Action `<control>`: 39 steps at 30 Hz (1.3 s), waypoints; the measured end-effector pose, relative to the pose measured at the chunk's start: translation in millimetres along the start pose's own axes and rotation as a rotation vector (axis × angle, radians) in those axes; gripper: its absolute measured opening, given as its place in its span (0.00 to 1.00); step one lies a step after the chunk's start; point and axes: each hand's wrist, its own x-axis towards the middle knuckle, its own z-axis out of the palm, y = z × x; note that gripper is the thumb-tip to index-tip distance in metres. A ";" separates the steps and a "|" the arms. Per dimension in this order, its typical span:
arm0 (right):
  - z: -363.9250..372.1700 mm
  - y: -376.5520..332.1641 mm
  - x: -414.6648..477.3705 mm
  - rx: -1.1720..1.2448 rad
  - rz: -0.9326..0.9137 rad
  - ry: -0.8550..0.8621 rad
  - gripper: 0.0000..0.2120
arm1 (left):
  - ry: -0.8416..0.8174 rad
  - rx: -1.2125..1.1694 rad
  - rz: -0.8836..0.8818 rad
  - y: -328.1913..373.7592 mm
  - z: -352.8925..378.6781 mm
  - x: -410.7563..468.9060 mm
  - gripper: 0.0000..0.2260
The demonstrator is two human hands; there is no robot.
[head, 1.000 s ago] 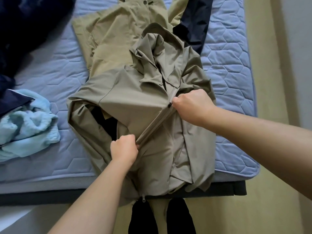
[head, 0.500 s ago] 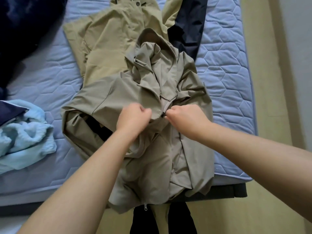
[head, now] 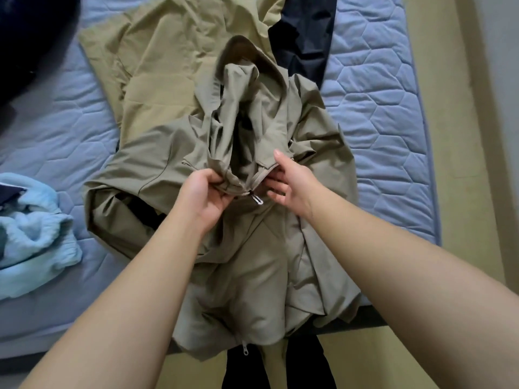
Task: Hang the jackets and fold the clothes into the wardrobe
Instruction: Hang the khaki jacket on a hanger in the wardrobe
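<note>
the jacket (head: 252,248), grey-khaki, lies crumpled on the bed (head: 379,108), front side up, hood end away from me. its hem hangs over the near edge of the bed, above my feet (head: 244,369) in black socks. the front zip is closed from the hem up to chest height; the zip pull (head: 256,198) hangs free between my two hands. a second pull (head: 243,348) dangles at the hem.

my left hand (head: 203,196) grips the left front panel just beside the zip. its fingers (head: 217,179) are curled tight, holding a bunched fold of the fabric.

my right hand (head: 292,186) is at the right front panel, on the other side of the zip. its fingers (head: 276,189) are wide and relaxed, tips touching the fabric near the zip. the thumb points up along the collar edge. it holds nothing.

under the jacket lies a tan garment (head: 157,66), spread flat toward the far side of the bed. a dark garment (head: 306,37) lies partly beneath both, at the far right. a light blue garment (head: 31,234) sits bunched at the left edge, well apart from the jacket. a navy item (head: 28,32) fills the far left corner. the floor (head: 449,108) runs along the right side of the bed.
</note>
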 end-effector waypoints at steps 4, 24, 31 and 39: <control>14.9 0.8 15.4 0.334 0.002 0.040 0.05 | -0.067 -0.107 0.082 -6.6 -18.5 -9.2 0.13; 72.6 -41.6 -369.3 0.838 -0.246 -0.363 0.02 | -0.325 -0.490 0.261 68.7 -15.5 -345.9 0.13; 89.5 -45.8 -504.7 0.860 -0.278 -0.477 0.08 | -0.371 -0.537 0.356 77.0 -7.9 -488.1 0.10; 102.6 -77.2 -598.5 0.673 -0.315 -0.744 0.10 | -0.451 -0.652 0.713 80.3 6.2 -599.4 0.09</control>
